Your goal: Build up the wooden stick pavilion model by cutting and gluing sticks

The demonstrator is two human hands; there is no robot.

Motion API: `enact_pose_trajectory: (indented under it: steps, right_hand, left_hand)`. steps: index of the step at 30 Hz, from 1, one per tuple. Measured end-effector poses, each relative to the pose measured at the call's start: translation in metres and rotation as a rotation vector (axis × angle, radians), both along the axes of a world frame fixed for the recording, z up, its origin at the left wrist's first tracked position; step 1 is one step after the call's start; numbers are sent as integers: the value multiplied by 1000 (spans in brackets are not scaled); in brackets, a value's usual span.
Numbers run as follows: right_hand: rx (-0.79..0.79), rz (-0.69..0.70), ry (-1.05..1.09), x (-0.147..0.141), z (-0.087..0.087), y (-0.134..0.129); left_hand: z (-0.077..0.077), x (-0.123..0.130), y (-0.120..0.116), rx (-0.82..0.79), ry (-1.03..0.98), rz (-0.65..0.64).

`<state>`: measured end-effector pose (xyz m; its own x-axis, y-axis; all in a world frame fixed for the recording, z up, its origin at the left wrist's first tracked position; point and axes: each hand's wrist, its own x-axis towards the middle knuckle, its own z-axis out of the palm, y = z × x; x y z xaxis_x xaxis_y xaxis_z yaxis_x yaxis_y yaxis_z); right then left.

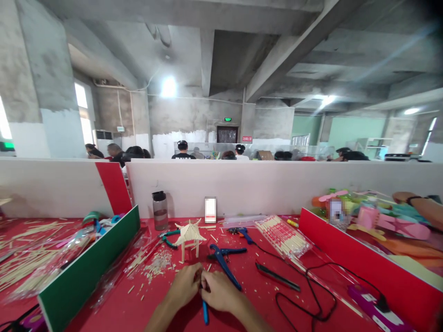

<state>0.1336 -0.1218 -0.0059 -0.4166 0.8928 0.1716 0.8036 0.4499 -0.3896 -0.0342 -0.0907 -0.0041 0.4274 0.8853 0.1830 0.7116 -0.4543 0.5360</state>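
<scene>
My left hand point(187, 285) and my right hand point(218, 289) meet at the near middle of the red table, fingers closed and pressed together. A tool with a blue handle point(205, 314) sticks out below the fingers of my right hand; its head is hidden. Whatever my left fingers pinch is too small to make out. Just beyond the hands stands a small pavilion model point(190, 234) of pale wooden sticks, with a pointed roof on thin legs. Blue pipe cutters point(224, 263) lie open right of it. Green-handled pliers point(169, 239) rest at its left.
Stick offcuts point(157, 266) are scattered on the left. A bottle point(160, 212) stands at the back. A glue gun point(244, 234), bagged sticks point(284, 236), a utility knife point(278, 276) and a looping black cable point(308, 279) lie on the right. Green point(93, 269) and red point(367, 263) dividers flank the space.
</scene>
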Motion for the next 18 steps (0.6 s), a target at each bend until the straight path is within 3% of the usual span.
enact_pose_trajectory:
  steps: [18]
  right_hand:
    - [-1,10,24,-1,-1,-1]
  left_hand:
    - [1,0,-4,-9,3,1]
